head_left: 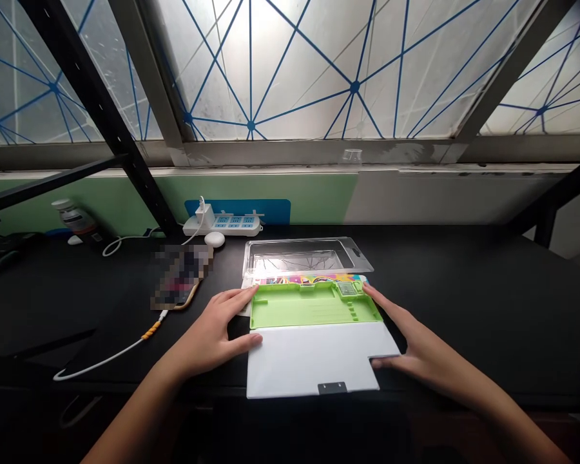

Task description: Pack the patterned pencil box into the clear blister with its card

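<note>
A green plastic tray (pixel 309 308) lies on the black desk, with a white flap (pixel 314 357) folded out toward me and a colourful printed card (pixel 309 279) just behind it. My left hand (pixel 217 332) rests against the tray's left edge, fingers spread, thumb at the white flap's corner. My right hand (pixel 418 348) lies along the right edge, index finger stretched to the tray's far corner and thumb touching the flap. Neither hand holds anything. A clear plastic blister cover (pixel 305 256) lies behind the card.
A blurred phone (pixel 181 277) on a white cable (pixel 120 351) lies left of the tray. A white power strip (pixel 222 223), a small white puck (pixel 214 239) and a pill bottle (pixel 75 219) stand at the back left, under the window.
</note>
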`<action>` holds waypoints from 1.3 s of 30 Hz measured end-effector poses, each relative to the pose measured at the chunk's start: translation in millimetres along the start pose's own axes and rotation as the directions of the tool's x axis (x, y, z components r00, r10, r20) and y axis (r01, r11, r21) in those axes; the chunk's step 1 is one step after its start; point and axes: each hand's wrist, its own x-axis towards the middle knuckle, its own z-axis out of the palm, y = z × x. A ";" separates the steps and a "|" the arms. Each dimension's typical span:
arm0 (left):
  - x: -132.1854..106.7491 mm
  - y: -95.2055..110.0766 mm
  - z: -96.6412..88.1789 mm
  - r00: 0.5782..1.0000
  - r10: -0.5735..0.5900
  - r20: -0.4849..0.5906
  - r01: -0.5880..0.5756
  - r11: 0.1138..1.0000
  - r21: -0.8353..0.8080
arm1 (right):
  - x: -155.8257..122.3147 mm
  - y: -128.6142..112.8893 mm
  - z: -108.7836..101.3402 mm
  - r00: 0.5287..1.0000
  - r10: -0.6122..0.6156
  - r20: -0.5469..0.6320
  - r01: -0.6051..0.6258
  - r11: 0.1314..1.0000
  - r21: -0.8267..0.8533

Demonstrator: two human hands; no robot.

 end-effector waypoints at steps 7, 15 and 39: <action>-1.5 -5.6 -1.0 0.999 0.027 -0.042 -0.032 0.991 -0.129 | 10.4 -8.1 0.3 0.980 0.165 -0.110 -0.142 0.972 0.189; -4.1 -1.0 11.1 0.969 0.191 -0.156 -0.171 0.976 0.137 | -2.0 -7.6 12.4 0.968 0.031 -0.250 -0.010 0.996 0.085; 111.4 -11.2 -2.0 0.985 0.016 -0.169 0.061 0.898 0.436 | 133.4 38.2 -15.1 0.971 -0.148 -0.190 0.144 0.989 -0.038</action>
